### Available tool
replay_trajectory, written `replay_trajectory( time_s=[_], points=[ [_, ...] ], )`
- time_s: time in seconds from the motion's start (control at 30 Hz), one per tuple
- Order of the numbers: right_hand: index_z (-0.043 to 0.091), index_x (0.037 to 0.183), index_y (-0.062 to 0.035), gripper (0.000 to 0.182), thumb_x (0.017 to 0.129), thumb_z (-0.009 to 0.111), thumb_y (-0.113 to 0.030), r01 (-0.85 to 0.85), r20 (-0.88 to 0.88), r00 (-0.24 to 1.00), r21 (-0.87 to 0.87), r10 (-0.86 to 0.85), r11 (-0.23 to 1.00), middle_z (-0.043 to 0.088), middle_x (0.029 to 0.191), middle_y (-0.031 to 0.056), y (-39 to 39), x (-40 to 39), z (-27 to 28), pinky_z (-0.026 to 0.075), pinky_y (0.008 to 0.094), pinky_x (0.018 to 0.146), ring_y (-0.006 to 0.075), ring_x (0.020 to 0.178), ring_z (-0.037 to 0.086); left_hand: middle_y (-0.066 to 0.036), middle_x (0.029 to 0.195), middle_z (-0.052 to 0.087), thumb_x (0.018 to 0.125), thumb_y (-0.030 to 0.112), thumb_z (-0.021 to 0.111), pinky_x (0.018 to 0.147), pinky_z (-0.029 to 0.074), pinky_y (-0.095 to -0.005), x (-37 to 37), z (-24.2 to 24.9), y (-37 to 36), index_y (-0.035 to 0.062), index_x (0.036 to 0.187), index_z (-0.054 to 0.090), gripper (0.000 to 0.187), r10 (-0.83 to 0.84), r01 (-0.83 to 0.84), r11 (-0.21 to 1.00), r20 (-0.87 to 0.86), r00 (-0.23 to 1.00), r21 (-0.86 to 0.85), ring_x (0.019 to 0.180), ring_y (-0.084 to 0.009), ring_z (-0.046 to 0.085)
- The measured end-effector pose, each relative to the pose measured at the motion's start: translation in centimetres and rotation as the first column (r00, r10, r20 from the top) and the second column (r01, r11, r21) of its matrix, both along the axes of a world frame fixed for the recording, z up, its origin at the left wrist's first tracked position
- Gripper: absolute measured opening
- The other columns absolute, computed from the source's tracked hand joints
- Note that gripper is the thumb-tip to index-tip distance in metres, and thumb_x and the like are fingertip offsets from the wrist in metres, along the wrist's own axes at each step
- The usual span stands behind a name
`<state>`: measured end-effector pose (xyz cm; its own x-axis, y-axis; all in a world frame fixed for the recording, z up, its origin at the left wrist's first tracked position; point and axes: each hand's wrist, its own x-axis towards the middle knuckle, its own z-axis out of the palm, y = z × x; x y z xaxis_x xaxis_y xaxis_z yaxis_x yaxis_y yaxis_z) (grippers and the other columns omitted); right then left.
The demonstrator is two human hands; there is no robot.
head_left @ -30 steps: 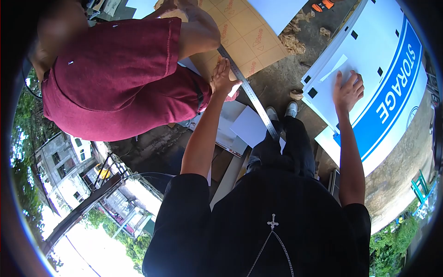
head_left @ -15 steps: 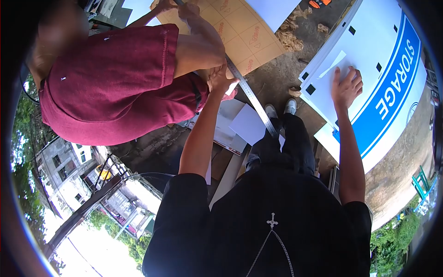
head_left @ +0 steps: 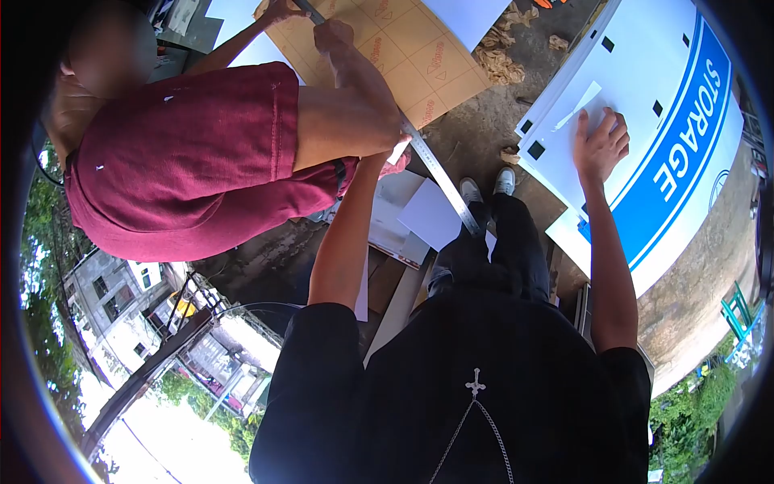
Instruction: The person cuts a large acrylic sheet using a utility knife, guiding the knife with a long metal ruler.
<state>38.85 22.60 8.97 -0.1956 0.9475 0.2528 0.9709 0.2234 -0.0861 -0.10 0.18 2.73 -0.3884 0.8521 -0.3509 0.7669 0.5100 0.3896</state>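
My right hand (head_left: 601, 147) lies on a white sign panel (head_left: 556, 173) lettered STORAGE in a blue band, its fingers spread and nothing in its grasp. A thin pale strip (head_left: 576, 107) is just beyond its fingertips. My left hand (head_left: 384, 153) reaches up beside a co-worker's elbow, which covers most of its fingers. A small white piece (head_left: 400, 150) shows at that hand; whether I hold it cannot be made out. Close by runs a long metal ruler (head_left: 439, 177), crossing a brown printed sheet (head_left: 419, 64). The co-worker's hands are at the ruler's far part.
A co-worker in a dark red shirt (head_left: 185, 137) bends over the sheet at my left. Crumpled brown paper (head_left: 501, 66) lies on the ground ahead. White sheets (head_left: 435, 214) rest near my shoes (head_left: 488, 185). A green frame (head_left: 735, 310) stands at the far right.
The co-worker's arm has shifted, and its elbow now hides more of my left hand. My right hand stays spread on the sign panel. The whole view has moved slightly.
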Motion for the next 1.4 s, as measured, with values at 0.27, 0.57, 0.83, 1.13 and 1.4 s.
replay_trajectory(
  time_s=[0.27, 0.57, 0.83, 1.13, 1.4],
  points=[
    [0.047, 0.129, -0.0137, 0.052, 0.096, 0.052, -0.053, -0.006, 0.015, 1.000, 0.013, 0.005, 1.000, 0.045, 0.132, 0.0143, 0.2, 0.2, -0.4, 0.036, 0.0532, 0.100, 0.0333, 0.121, 0.044, -0.020, 0.155, 0.033, 0.071, 0.052, 0.079, 0.121, 0.018, -0.0426, -2.0, -3.5, -1.8, -0.0024, 0.148, 0.033, 0.105, -0.292, 0.299, 0.949, -0.642, 0.709, -0.101, 0.147, -0.0305, 0.025],
    [0.047, 0.129, -0.0126, 0.053, 0.096, 0.050, -0.053, 0.001, 0.050, 0.999, 0.015, -0.001, 1.000, 0.045, 0.132, 0.0148, 0.3, 0.3, -0.7, 0.036, 0.0533, 0.099, 0.0336, 0.120, 0.044, -0.015, 0.148, 0.041, 0.077, 0.046, 0.075, 0.114, 0.028, -0.0407, -1.7, -2.6, -3.5, 0.0033, 0.140, 0.045, 0.082, -0.211, 0.216, 0.975, -0.538, 0.816, -0.055, 0.141, -0.0274, 0.034],
    [0.048, 0.129, -0.0116, 0.053, 0.096, 0.052, -0.053, -0.009, 0.039, 0.999, 0.022, 0.008, 1.000, 0.045, 0.131, 0.0150, 0.3, 0.3, -0.9, 0.036, 0.0541, 0.099, 0.0342, 0.120, 0.044, -0.011, 0.142, 0.048, 0.082, 0.040, 0.072, 0.108, 0.038, -0.0391, -1.6, -0.3, -2.2, 0.0084, 0.133, 0.055, 0.062, -0.091, 0.094, 0.995, -0.414, 0.906, -0.011, 0.136, -0.0247, 0.042],
    [0.048, 0.130, -0.0128, 0.056, 0.095, 0.052, -0.056, 0.008, 0.029, 1.000, 0.014, -0.008, 1.000, 0.045, 0.132, 0.0146, 0.2, 0.2, -0.6, 0.035, 0.0536, 0.102, 0.0341, 0.121, 0.044, -0.006, 0.135, 0.056, 0.087, 0.033, 0.069, 0.101, 0.048, -0.0372, -3.9, 0.8, 11.0, 0.0141, 0.124, 0.067, 0.042, 0.093, -0.269, 0.873, -0.404, 0.910, -0.406, 0.131, -0.0216, 0.051],
    [0.050, 0.127, -0.0099, 0.055, 0.094, 0.055, -0.053, -0.013, 0.009, 1.000, 0.067, 0.012, 0.998, 0.047, 0.129, 0.0149, 0.2, 0.1, -0.8, 0.035, 0.0542, 0.099, 0.0335, 0.118, 0.046, -0.007, 0.132, 0.059, 0.091, 0.027, 0.065, 0.097, 0.052, -0.0377, 2.8, 7.2, 10.1, 0.0212, 0.120, 0.071, 0.031, -0.509, 0.097, 0.722, -0.431, 0.745, -0.685, 0.123, -0.0211, 0.058]
  ],
)
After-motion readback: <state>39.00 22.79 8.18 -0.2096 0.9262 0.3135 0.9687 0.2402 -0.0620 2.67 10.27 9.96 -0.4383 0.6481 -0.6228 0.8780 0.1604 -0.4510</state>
